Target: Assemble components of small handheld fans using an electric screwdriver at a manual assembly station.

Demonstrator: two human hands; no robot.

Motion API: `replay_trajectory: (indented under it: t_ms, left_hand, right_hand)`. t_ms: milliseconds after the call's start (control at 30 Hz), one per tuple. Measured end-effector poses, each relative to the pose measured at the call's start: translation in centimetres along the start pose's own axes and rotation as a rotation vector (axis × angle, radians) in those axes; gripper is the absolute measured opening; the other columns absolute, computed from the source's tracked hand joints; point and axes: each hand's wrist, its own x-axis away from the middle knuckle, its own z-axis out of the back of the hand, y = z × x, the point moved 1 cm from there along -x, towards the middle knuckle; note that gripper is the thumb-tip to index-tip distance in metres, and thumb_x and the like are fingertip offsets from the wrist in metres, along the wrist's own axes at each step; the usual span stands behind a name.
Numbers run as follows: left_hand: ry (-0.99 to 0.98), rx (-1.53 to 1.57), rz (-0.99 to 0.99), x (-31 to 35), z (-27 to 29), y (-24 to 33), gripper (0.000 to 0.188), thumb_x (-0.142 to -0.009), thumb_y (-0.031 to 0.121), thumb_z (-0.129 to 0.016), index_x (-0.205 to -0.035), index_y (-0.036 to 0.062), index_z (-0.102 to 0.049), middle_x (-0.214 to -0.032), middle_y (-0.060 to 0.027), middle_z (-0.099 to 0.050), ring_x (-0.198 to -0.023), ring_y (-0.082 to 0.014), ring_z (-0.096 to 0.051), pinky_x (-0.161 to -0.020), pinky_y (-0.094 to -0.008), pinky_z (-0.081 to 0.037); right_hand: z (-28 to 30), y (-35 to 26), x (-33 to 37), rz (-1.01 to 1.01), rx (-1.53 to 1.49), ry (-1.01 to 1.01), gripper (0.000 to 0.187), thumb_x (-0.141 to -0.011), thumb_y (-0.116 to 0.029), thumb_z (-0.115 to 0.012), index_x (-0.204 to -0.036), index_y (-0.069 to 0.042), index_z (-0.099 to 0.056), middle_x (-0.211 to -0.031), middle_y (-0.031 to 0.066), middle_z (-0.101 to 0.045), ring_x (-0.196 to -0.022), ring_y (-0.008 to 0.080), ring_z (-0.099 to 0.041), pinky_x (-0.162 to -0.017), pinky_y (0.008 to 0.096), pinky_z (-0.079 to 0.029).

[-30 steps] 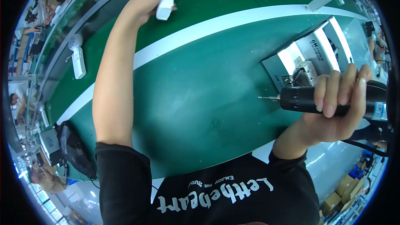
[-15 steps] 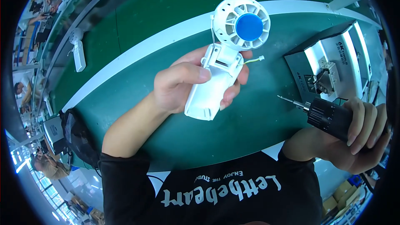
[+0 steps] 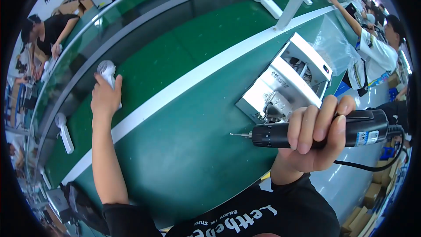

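Observation:
Reaching out to the far left, my left hand has its thumb and fingers around the handle of a white handheld fan on the green conveyor belt. The fan's round head shows beyond my fingers; the hand hides much of its handle. My right hand is closed round a black electric screwdriver. The screwdriver lies level above the green table, its thin bit pointing left and a black cord trailing from its rear end.
Behind the screwdriver stands a silver screw-feeder box, with a clear plastic bag beside it. More white fans lie along the belt. A metal post rises at the belt's edge. A black bag sits lower left. Other people work around.
My left hand has moved from mid-table, where it held up a white fan with a blue centre, to a fan on the belt. My right hand has brought the screwdriver inward; the view has turned.

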Motion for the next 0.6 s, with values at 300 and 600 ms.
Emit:
replay_trajectory:
  t_ms: [300, 600]
  left_hand:
    - [0.107, 0.435, -0.645, 9.7, -0.8, 6.1, 0.02, -0.083, 0.021, -0.065, -0.087, 0.0022, -0.057, -0.083, -0.0174, -0.06, -0.079, -0.0381, -0.06, -0.069, -0.0473, -0.049]
    - [0.22, 0.525, -0.842, 11.2, -4.1, 6.6, 0.02, -0.082, 0.022, -0.062, -0.075, 0.0053, -0.055, -0.073, -0.0111, -0.06, -0.074, -0.0304, -0.063, -0.062, -0.0426, -0.051]
  right_hand:
    - [2.1, 1.4, 0.0, 0.007, -0.043, 0.087, 0.01, -0.1, -0.013, -0.044, -0.105, -0.007, -0.038, -0.07, 0.0035, -0.042, -0.045, 0.0115, -0.041, -0.04, 0.0257, -0.038]
    - [5.8, 0.6, -1.4, -0.064, -0.249, 0.026, 0.012, -0.101, -0.009, -0.043, -0.09, -0.003, -0.04, -0.07, 0.0012, -0.035, -0.048, 0.0064, -0.032, -0.046, 0.0195, -0.033]
